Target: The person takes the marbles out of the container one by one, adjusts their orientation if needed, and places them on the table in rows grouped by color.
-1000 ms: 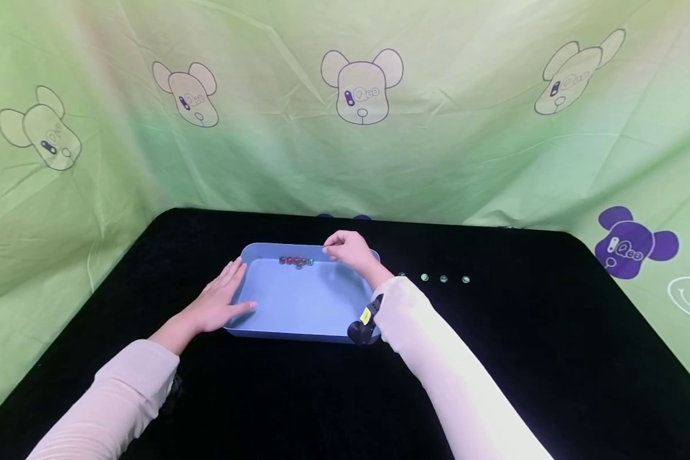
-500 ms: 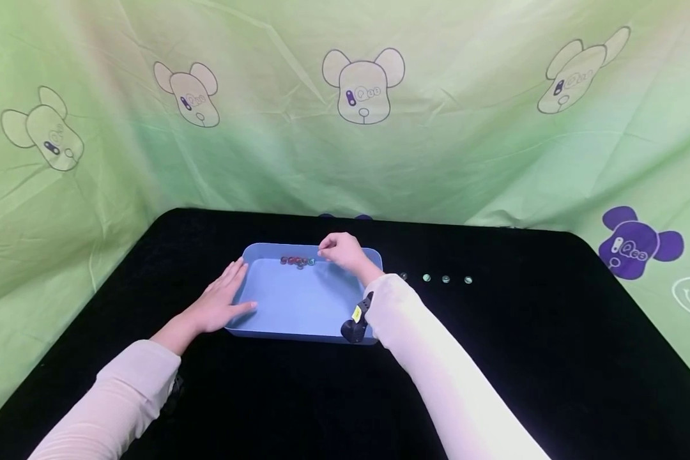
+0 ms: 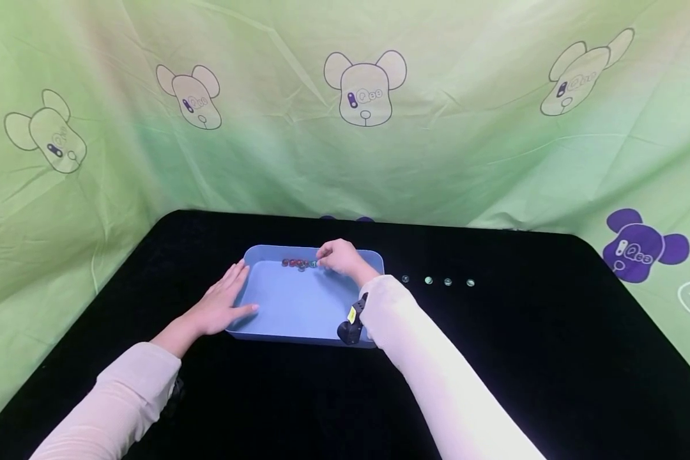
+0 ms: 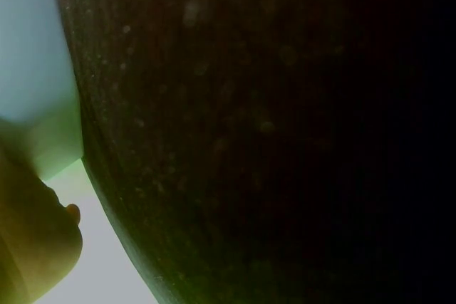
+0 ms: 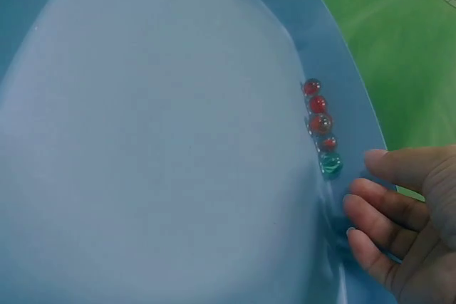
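Note:
My left hand (image 3: 221, 306) lies with fingers straight along the left rim of a blue tray (image 3: 299, 313), its thumb over the inside. Against the tray's far wall sits a row of glass marbles: several red ones (image 5: 318, 105) and a green marble (image 5: 331, 164) at the right end. Right beside that green marble is my right hand (image 3: 342, 259), fingers bent. In the right wrist view a gap shows between its thumb and the nearest finger, and no marble is seen there. The left wrist view shows little beyond a dim part of a hand (image 4: 39, 240) beside dark cloth.
More marbles (image 3: 448, 282) lie spaced in a line on the black tabletop (image 3: 529, 358), to the right of the tray. A printed green curtain (image 3: 264, 153) hangs behind and at both sides of the table.
My right hand has moved left and lower inside the tray, toward the green end of the marble row. My left hand has stayed on the rim.

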### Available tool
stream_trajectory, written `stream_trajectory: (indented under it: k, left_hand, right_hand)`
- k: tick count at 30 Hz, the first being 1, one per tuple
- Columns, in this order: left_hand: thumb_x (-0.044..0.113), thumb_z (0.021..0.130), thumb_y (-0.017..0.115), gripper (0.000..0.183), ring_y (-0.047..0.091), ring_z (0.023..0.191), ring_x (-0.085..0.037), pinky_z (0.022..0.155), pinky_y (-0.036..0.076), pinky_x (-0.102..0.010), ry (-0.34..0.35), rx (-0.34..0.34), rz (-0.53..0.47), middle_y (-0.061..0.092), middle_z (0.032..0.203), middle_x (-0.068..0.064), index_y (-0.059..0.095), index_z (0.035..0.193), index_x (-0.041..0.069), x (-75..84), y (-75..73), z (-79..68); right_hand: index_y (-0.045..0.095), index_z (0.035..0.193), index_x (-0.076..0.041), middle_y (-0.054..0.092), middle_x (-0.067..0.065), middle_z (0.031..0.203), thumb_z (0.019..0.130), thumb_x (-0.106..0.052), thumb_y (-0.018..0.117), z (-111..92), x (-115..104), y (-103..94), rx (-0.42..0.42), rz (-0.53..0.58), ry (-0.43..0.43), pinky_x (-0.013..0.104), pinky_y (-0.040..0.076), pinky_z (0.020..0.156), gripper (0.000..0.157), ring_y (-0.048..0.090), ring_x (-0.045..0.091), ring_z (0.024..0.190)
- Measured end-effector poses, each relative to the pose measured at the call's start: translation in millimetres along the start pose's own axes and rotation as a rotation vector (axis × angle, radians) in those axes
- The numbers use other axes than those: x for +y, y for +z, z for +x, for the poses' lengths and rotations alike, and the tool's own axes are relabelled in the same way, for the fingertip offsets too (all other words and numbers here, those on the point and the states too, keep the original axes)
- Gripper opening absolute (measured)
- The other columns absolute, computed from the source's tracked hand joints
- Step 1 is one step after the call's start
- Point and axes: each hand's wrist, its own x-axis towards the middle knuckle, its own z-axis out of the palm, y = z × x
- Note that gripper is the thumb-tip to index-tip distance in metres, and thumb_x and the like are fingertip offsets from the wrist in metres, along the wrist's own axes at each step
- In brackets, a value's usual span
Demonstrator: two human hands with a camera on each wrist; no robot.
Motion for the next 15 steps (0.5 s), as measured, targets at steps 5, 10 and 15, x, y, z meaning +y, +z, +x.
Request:
stream_trajectory:
  k: [5,10,15]
  left_hand:
    - [0.047,0.083,0.047,0.082,-0.002,0.129,-0.03,0.097,0.01,-0.052,0.0,-0.005,-0.002,-0.002,0.143,-0.013,0.008,0.138,0.0,-1.3,0.8,-0.7]
    - [0.047,0.084,0.047,0.081,-0.001,0.129,-0.029,0.098,0.01,-0.051,0.008,0.0,-0.001,-0.002,0.143,-0.013,0.008,0.138,0.0,-1.4,0.0,-0.8]
    - [0.046,0.084,0.047,0.081,-0.002,0.129,-0.029,0.098,0.01,-0.051,0.009,0.0,-0.008,-0.002,0.143,-0.013,0.008,0.138,0.0,-0.8,0.5,-0.8]
  right_hand:
    - [0.067,0.084,-0.017,0.063,-0.005,0.07,0.072,-0.018,0.067,64.0,77.6,30.9,-0.035,0.012,-0.105,0.025,0.043,0.051,0.013,0.057,0.01,0.058]
    - [0.066,0.097,-0.01,0.064,0.003,0.077,0.074,-0.011,0.065,36.3,33.6,18.9,-0.065,-0.019,-0.005,0.025,0.042,0.051,0.022,0.058,0.015,0.062]
    - [0.06,0.107,0.001,0.063,0.015,0.085,0.079,-0.002,0.058,-12.5,-23.9,-0.4,-0.065,-0.051,0.057,0.015,0.032,0.048,0.028,0.058,0.023,0.07]
